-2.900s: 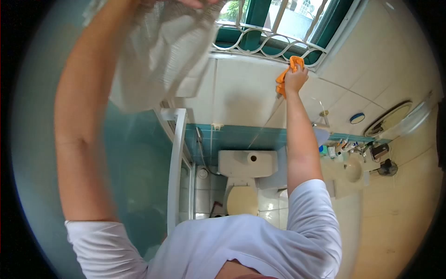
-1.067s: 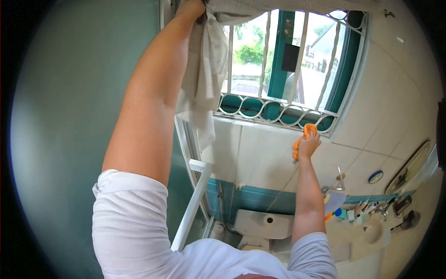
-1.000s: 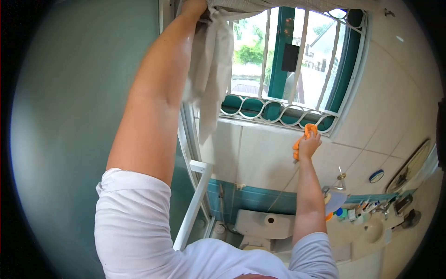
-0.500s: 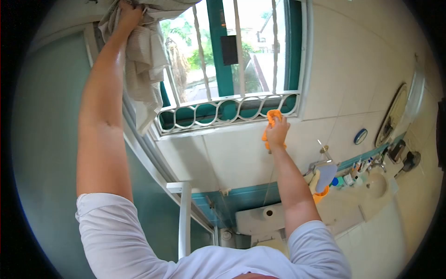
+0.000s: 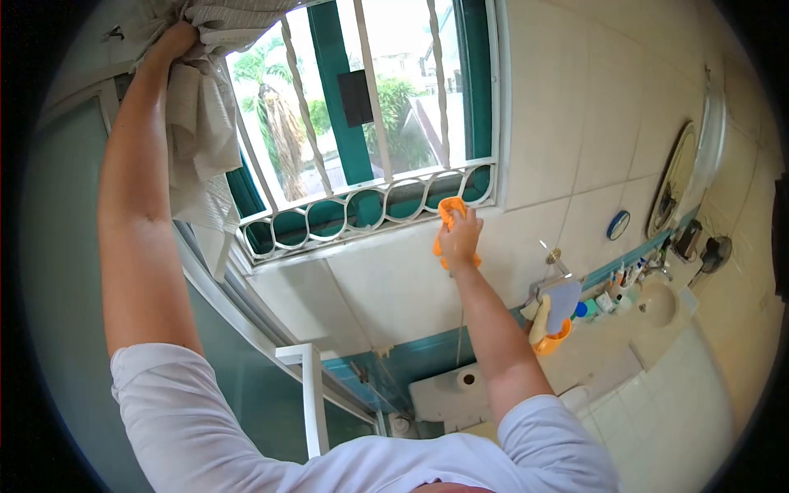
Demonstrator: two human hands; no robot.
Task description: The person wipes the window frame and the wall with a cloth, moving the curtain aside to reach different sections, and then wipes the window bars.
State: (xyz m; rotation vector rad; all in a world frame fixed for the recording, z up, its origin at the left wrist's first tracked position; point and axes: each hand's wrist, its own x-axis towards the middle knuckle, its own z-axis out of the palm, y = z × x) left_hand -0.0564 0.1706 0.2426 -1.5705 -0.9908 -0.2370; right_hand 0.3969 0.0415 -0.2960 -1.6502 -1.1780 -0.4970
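High at the upper left, my left hand (image 5: 176, 39) is closed on a bunched beige curtain (image 5: 197, 123), holding it beside the window. An orange cloth (image 5: 449, 209) is gripped in my right hand (image 5: 462, 238), close to the bottom right of the window. The cloth bulges above and below my fingers, near the sill and the white window grille (image 5: 362, 210). Behind the grille is a green-framed window (image 5: 335, 90) with trees showing outside. A dark rectangular piece (image 5: 355, 98) sits on the middle frame.
A glass partition (image 5: 70, 271) stands at the left with a white rail (image 5: 311, 394) near me. Below are a toilet tank (image 5: 436, 393) with a paper roll (image 5: 467, 379), an orange container (image 5: 554, 338) and a sink (image 5: 657, 304). A mirror (image 5: 674, 181) hangs at the right.
The view has shifted and tilted, so the window sits further left. My right hand with the orange cloth remains by the sill's right end; my left hand still grips the curtain.
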